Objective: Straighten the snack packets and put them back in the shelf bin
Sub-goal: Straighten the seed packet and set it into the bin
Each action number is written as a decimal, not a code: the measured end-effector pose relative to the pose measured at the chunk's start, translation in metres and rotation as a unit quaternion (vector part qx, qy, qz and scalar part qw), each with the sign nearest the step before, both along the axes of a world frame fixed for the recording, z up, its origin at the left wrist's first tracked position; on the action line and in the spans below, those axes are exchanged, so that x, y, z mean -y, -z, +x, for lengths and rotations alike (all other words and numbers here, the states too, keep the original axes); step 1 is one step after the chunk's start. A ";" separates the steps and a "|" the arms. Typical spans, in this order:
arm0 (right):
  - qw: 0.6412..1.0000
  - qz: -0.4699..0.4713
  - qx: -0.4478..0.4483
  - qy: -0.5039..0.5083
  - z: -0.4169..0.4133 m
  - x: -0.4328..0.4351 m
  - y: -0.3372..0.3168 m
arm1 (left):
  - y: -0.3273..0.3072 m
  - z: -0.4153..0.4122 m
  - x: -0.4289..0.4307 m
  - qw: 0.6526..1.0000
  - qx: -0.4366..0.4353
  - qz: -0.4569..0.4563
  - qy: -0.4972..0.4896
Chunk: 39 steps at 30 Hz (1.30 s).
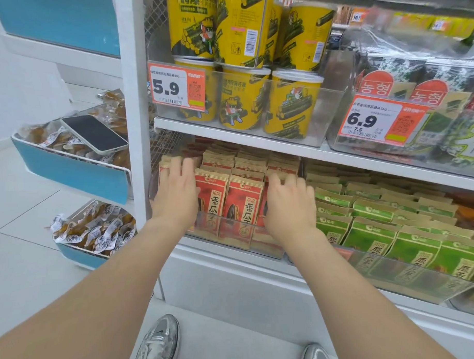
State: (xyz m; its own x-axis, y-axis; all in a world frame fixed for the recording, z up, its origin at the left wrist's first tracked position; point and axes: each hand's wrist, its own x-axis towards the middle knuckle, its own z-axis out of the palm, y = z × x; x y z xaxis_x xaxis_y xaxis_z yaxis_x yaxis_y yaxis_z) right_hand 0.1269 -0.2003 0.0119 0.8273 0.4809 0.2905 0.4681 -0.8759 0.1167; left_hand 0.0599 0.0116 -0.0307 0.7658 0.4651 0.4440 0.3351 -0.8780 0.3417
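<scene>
Head view: both hands are in the bin (pixel 268 252) on the lower shelf, where the red packets (pixel 239 200) stand in three rows. The left hand (pixel 174 192) lies flat on the tops of the left row, with its fingers nearly straight and close together. The right hand (pixel 287 201) hooks bent fingers over the tops of the right row. Its thumb is hidden, so I cannot tell whether it pinches.

The likeliest slip is a toppled row. The packets stand on edge and lean on one another, so a hard push or pull at the tops could fan them backward or tip the front ones over the low front wall. Squeezing from both sides could buckle the middle row, which neither hand touches. The board (pixel 229 134) above hangs close over the rows, so a lifted packet could catch its top edge there. The right wrist is just beside the green packets (pixel 372 228) and could drag them askew.

The packets are flat paper pouches with matt kraft-brown tops, folded square, and printed red faces. They look light and easy to crease. The bin is clear, glossy, hard plastic with a straight rim. Above stand smooth yellow tubs (pixel 243 98), round with pale lids. A slim, glossy phone (pixel 94 133) rests on a side basket's wrapped snacks.
</scene>
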 end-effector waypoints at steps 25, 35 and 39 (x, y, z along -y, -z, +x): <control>0.999 0.016 -0.014 -0.024 -0.015 -0.002 -0.035 | -0.008 0.016 0.012 0.990 -0.051 -0.126 -0.038; 0.872 0.322 0.307 -0.205 -0.048 -0.015 -0.063 | -0.007 -0.002 0.004 0.990 -0.075 -0.111 0.048; 0.855 0.384 0.221 -0.271 -0.045 -0.036 -0.047 | -0.014 -0.012 -0.010 0.978 -0.049 -0.191 0.063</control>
State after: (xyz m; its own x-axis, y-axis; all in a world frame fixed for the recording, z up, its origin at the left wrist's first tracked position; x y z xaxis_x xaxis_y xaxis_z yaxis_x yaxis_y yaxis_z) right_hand 0.0816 -0.1643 0.0592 0.2721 0.2865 0.9186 0.8881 -0.4423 -0.1251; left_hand 0.0475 0.0220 -0.0168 0.8577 0.4825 0.1776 0.2805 -0.7285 0.6250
